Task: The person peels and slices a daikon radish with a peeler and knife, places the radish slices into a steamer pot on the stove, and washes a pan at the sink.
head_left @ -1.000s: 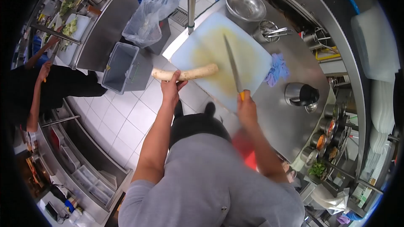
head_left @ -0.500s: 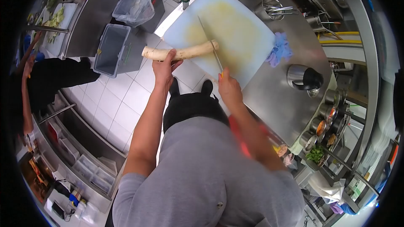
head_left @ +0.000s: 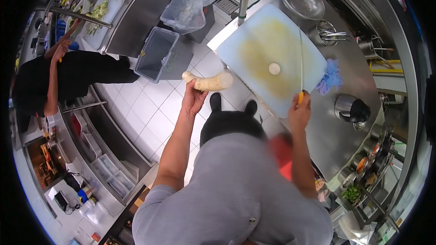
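Observation:
My left hand point(head_left: 194, 97) is closed around a long, pale, slightly curved daikon radish point(head_left: 211, 83), held over the floor left of the cutting board. Its thick right end shows a flat, whitish cut face. On the stained white cutting board point(head_left: 247, 36) lies a round daikon slice point(head_left: 274, 68), apart from both hands. In my right hand point(head_left: 299, 112) is the yellow handle of a long kitchen knife point(head_left: 301, 63). Its thin blade points away from me above the right part of the board.
Right of the board are a blue cloth point(head_left: 330, 77) and a steel jug point(head_left: 349, 109). A metal bowl point(head_left: 303, 0) and utensil pot point(head_left: 326, 31) stand behind. A grey bin point(head_left: 156, 56) stands left, with a co-worker in black trousers point(head_left: 86, 72) beyond.
The knife has left the daikon and moved right. A round slice now lies on the board. My left hand has drawn the shortened daikon off the board, and the view has shifted.

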Demonstrator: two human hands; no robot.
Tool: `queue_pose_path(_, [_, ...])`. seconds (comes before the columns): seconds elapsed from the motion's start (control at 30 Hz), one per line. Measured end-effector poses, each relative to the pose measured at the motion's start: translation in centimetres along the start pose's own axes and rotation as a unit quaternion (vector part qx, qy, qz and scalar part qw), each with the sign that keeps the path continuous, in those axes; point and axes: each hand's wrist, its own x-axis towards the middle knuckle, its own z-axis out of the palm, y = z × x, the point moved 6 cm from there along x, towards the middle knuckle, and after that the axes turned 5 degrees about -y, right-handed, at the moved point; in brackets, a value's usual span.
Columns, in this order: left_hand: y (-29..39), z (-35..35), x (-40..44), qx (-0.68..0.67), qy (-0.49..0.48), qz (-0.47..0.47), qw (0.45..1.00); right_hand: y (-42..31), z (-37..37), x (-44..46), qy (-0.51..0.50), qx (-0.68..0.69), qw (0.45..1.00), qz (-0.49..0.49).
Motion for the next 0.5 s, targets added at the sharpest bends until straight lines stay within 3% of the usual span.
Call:
queue_pose_path(0.07, [0.5,-1.0,-0.7,-0.031,0.036,0.047,0.998,1.7,-1.7,1.3,0.014,-0.128,0.991,0.037])
queue_pose_path(0.13, [1.5,-0.1,-2.0,-0.048,0.056,0.052,0.996,3.5,-1.7,2.2,0.014,-0.156,0.987,0.023])
queue_pose_path(0.2, [2.6,0.9,-3.4,-0.04,0.058,0.077,0.995,0.5,-1.7,2.4,0.099,-0.326,0.937,-0.082])
queue_pose_path(0.23, [3.1,0.6,-3.9,-0.041,0.063,0.087,0.993,-0.6,-1.0,3.0,0.096,-0.32,0.938,-0.092])
queue_pose_path(0.3, [4.5,-1.3,-5.3,-0.03,0.103,0.144,0.984,-3.6,2.0,4.5,-0.024,-0.055,0.988,-0.143])
queue_pose_path(0.43, [8.0,-3.1,-8.1,-0.042,0.121,0.214,0.968,-9.1,7.0,5.9,-0.089,0.002,0.985,-0.151])
queue_pose_path(0.5, [10.9,-3.6,-10.7,-0.076,0.227,0.303,0.922,-10.3,7.5,6.6,-0.09,0.064,0.981,-0.157])
